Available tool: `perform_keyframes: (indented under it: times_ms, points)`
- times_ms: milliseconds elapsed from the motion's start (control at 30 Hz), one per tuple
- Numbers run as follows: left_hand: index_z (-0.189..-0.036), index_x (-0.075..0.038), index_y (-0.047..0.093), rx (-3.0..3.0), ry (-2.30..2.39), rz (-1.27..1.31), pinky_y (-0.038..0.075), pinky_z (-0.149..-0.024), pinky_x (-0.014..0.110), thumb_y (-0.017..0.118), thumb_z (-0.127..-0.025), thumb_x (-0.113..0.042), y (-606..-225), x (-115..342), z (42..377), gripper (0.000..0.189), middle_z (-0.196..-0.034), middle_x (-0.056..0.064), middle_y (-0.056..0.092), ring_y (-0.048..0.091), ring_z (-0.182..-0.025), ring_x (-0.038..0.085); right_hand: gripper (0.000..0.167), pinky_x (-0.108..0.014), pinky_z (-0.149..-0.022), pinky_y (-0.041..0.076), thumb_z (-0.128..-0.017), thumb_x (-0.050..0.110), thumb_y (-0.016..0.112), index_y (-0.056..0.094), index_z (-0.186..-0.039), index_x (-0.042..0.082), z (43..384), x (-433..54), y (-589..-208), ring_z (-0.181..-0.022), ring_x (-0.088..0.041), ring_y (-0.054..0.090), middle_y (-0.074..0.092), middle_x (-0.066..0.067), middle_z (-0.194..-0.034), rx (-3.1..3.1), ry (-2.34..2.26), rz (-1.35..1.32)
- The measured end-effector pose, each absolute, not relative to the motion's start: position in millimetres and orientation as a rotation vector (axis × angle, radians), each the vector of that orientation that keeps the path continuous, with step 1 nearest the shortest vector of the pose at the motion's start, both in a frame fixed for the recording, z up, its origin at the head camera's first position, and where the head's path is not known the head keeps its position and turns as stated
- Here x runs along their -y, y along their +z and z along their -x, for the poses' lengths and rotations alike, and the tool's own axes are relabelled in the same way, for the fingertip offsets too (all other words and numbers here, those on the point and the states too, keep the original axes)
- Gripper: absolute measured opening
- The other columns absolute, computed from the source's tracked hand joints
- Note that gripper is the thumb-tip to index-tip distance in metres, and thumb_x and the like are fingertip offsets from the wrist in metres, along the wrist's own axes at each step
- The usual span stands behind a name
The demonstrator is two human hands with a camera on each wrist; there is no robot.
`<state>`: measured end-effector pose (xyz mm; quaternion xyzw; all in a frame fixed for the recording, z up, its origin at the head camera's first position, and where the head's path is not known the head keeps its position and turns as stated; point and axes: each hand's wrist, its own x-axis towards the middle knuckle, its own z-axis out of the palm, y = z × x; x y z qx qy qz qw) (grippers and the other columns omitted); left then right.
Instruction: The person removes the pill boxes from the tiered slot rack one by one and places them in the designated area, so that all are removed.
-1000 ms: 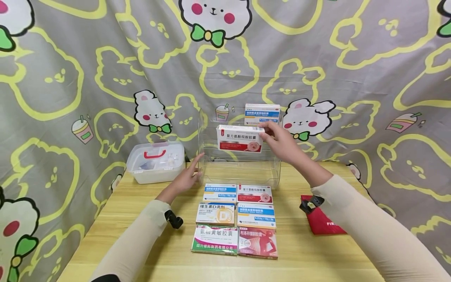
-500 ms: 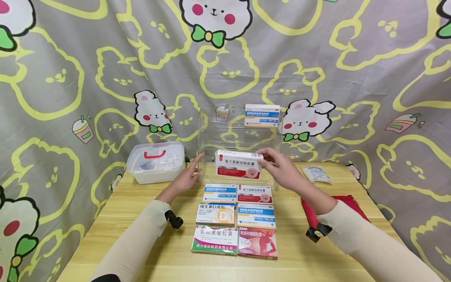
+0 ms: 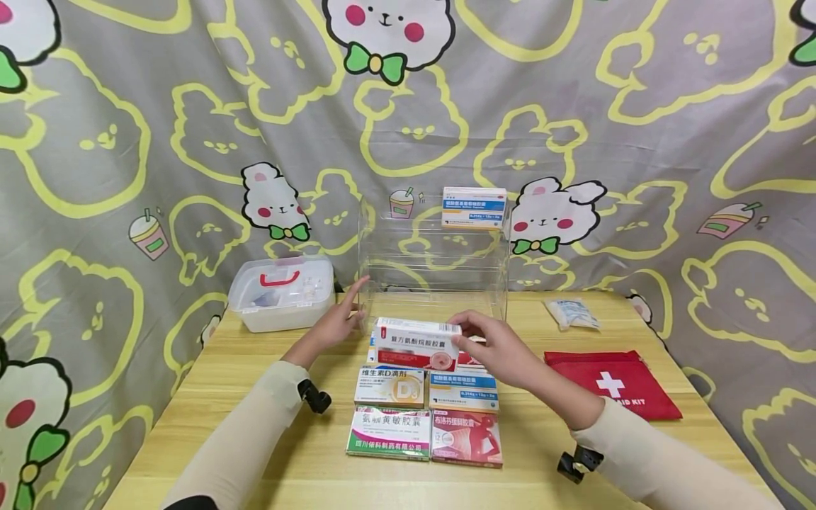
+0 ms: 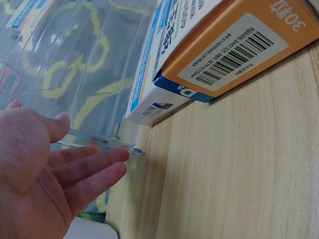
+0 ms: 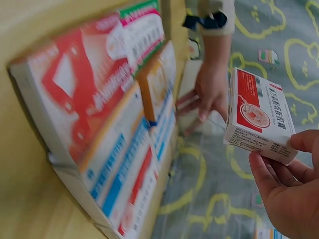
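Observation:
My right hand pinches a white and red medicine box by its right end. The box hovers over the back row of medicine boxes on the table, partly hiding that row. In the right wrist view, thumb and fingers grip the end of this box. My left hand is at the lower left side of a clear acrylic display rack, fingers extended. Its fingers lie beside the rack's edge in the left wrist view. A blue and white medicine box stands at the rack's upper right.
In front of the rack lie a vitamin D box, a blue and white box, a green and pink box and a red box. A lidded plastic case stands left; a red first-aid pouch and packet lie right.
My right hand has brought the white and red box down and forward from in front of the rack's middle to above the table's boxes. The left hand has stayed in place.

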<state>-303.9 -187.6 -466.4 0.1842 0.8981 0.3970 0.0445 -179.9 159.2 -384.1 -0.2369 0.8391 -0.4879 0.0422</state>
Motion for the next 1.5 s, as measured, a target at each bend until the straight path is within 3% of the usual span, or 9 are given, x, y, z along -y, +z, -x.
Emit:
perform_keyframes:
  times_ms: [233,500,800,1133,1333,1500]
  points:
    - [-0.164,-0.045,0.006,-2.758,1.191,-0.567,0.062,-0.071,0.043,0.054,-0.107,-0.007,-465.2,187.9,303.6,0.083,-0.145,0.035,0.051,0.058,-0.13,0.045,0.021,-0.026,-0.079,0.057,-0.102,0.017,0.067,0.068,-0.122,0.008,162.9,-146.5,-406.9,-0.097,-0.016,0.065,0.069,-0.002,-0.106,-2.505,-1.444,0.736]
    - [-0.162,-0.051,0.003,-2.776,1.158,-0.552,0.062,-0.072,0.041,0.055,-0.108,-0.01,-463.6,186.9,301.2,0.085,-0.146,0.035,0.05,0.057,-0.13,0.046,0.018,-0.026,-0.083,0.056,-0.1,0.013,0.068,0.07,-0.117,0.008,144.7,-127.4,-430.4,-0.093,-0.012,0.065,0.069,0.002,-0.101,-2.454,-1.356,0.757]
    - [-0.163,-0.046,0.002,-2.783,1.142,-0.583,0.06,-0.067,0.039,0.054,-0.108,-0.009,-460.5,187.0,299.2,0.084,-0.146,0.037,0.05,0.057,-0.13,0.047,0.016,-0.023,-0.078,0.055,-0.097,0.014,0.069,0.07,-0.113,0.01,122.5,-112.6,-451.5,-0.084,-0.005,0.063,0.067,0.006,-0.092,-2.36,-1.344,0.731]
    - [-0.161,-0.051,0.003,-2.763,1.155,-0.553,0.062,-0.073,0.043,0.054,-0.108,-0.011,-461.5,186.0,301.4,0.084,-0.149,0.035,0.048,0.055,-0.133,0.045,0.014,-0.021,-0.068,0.05,-0.1,0.015,0.066,0.068,-0.114,0.018,110.5,-108.3,-456.7,-0.073,-0.003,0.058,0.064,0.007,-0.085,-2.364,-1.377,0.77]
    - [-0.161,-0.051,0.004,-2.757,1.164,-0.55,0.062,-0.075,0.045,0.054,-0.108,-0.011,-461.9,186.2,301.1,0.084,-0.15,0.035,0.047,0.054,-0.133,0.046,0.011,-0.021,-0.07,0.051,-0.099,0.017,0.068,0.069,-0.109,0.021,102.9,-105.9,-457.3,-0.076,-0.003,0.06,0.064,0.008,-0.088,-2.319,-1.419,0.74]
    - [-0.161,-0.051,0.004,-2.76,1.164,-0.553,0.062,-0.075,0.044,0.054,-0.108,-0.011,-463.4,186.8,302.7,0.084,-0.149,0.035,0.047,0.055,-0.133,0.046,0.01,-0.02,-0.067,0.053,-0.098,0.011,0.069,0.066,-0.105,0.016,91.4,-103.3,-462.4,-0.074,-0.002,0.062,0.065,0.008,-0.089,-2.229,-1.444,0.757]
